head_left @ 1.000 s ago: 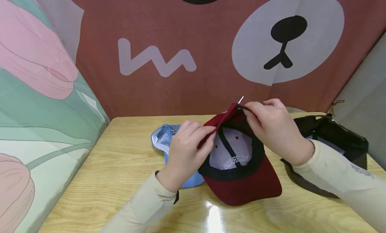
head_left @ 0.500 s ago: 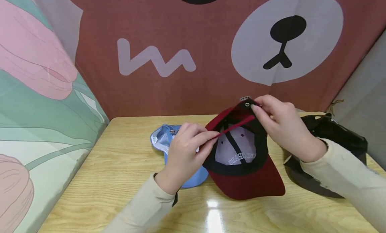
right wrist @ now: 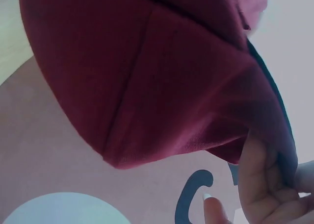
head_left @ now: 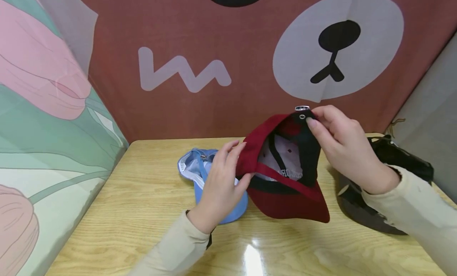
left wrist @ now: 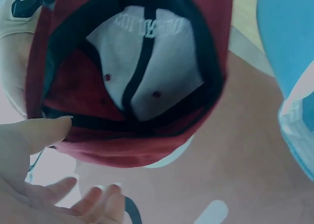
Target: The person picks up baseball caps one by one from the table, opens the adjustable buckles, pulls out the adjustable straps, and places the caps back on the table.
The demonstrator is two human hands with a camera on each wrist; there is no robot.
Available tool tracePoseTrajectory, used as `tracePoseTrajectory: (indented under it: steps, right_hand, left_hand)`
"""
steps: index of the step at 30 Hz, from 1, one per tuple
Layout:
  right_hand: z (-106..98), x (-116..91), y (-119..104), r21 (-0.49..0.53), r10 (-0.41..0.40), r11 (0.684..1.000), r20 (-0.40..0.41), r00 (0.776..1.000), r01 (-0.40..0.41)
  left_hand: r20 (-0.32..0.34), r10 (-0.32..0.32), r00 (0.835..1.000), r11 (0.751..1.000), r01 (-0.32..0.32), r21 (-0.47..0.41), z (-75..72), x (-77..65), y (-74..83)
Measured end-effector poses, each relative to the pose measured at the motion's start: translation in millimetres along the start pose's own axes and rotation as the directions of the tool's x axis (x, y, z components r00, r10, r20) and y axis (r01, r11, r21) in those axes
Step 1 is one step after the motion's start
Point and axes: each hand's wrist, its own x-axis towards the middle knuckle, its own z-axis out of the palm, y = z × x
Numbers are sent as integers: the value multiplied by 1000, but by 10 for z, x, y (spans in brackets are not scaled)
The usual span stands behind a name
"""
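A dark red baseball cap [head_left: 285,206] is held up over the table, its opening and grey lining facing me. My right hand [head_left: 344,143] pinches the upper right end of its back edge, beside a metal buckle [head_left: 302,108] and an eyelet [head_left: 302,116]. A loose red strap [head_left: 289,180] hangs across the opening. At the cap's left side my left hand [head_left: 221,184] has its fingers extended. In the left wrist view its thumb [left wrist: 51,131] lies on the inner band of the cap, the other fingers spread apart below. The right wrist view shows the cap's outer crown [right wrist: 147,77].
A light blue cap [head_left: 233,212] lies on the wooden table [head_left: 143,228], partly behind the left hand. A dark cap [head_left: 367,216] sits at the right, partly covered by the right forearm. A printed brown cloth backdrop [head_left: 178,117] stands behind the table.
The strap, earlier pinched in my left hand, has come out of the buckle end and now hangs free. My left fingers have spread; my right hand has moved slightly up and right.
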Motion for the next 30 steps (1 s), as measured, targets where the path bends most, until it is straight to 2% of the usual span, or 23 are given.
tracePoseTrajectory:
  steps: [3,5,6,8,11,13,15,17,18,20,24,27,30]
  right_hand:
    - [-22,-4,-15,2,-8,1000,-5,1000,8]
    - [-28,-9,-19,2,-12,1000,-11,1000,12]
    - [-31,-11,-19,3,-11,1000,-16,1000,11]
    - [-38,-17,-21,9,-6,1000,-29,1000,6]
    - [-51,-26,-19,20,5,1000,-50,999,-4]
    - [-57,-33,-11,31,6,999,-58,998,-5]
    - [-59,-42,0,41,-1,999,-61,998,3]
    - [-55,-53,11,46,-17,999,-56,998,20]
    - [-54,-61,17,43,-32,998,-52,998,35]
    - [-50,-80,28,31,-65,997,-37,997,66]
    - [-54,-127,63,15,-161,987,3,987,161]
    - [-44,-150,113,43,-257,966,25,966,256]
    - [-2,-189,187,65,-358,932,26,933,356]
  left_hand:
    - [61,-125,990,990,128,-54,0,-22,-19]
    - [132,-213,968,967,228,-112,-2,-35,-30]
    - [172,-258,951,948,283,-143,-1,-42,-36]
    - [256,-336,907,895,392,-213,11,-60,-56]
    - [347,-404,846,807,508,-299,49,-103,-102]
    - [395,-420,817,738,561,-375,79,-138,-139]
    - [432,-415,800,661,592,-462,96,-167,-165]
    - [468,-419,778,558,627,-543,107,-184,-187]
    - [485,-426,764,495,645,-582,109,-185,-193]
    - [508,-425,749,388,658,-646,103,-185,-199]
    - [545,-421,725,203,661,-722,75,-172,-183]
    - [552,-428,716,92,642,-762,48,-154,-144]
    - [541,-474,695,-6,611,-791,24,-136,-103]
